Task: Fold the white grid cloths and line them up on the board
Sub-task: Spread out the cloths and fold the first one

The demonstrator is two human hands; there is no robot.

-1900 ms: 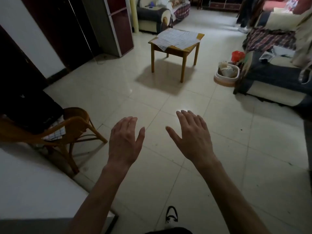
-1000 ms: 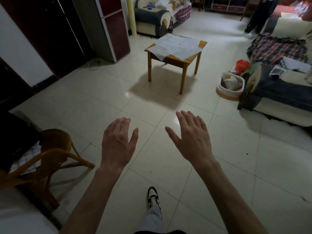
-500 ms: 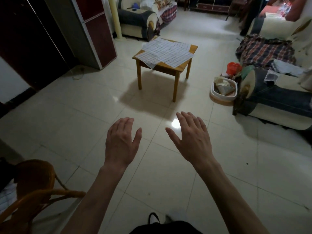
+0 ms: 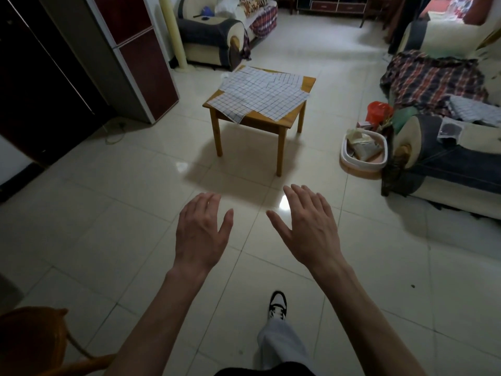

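Grabbing blind risks dragging overlapped grid cloths [image 4: 260,96] off the wooden table [image 4: 307,84]; left hand [image 4: 200,234] and right hand [image 4: 309,232] are empty, spread, well short of it.

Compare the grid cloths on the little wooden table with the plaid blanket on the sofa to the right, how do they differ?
The grid cloths are white with thin dark lines; the plaid blanket is dark red, navy and white. The grid cloths lie spread flat and overlapping on the wooden table, corners hanging over its edge; the plaid blanket lies rumpled on the sofa. Both are checked fabrics, unfolded and untouched by either hand.
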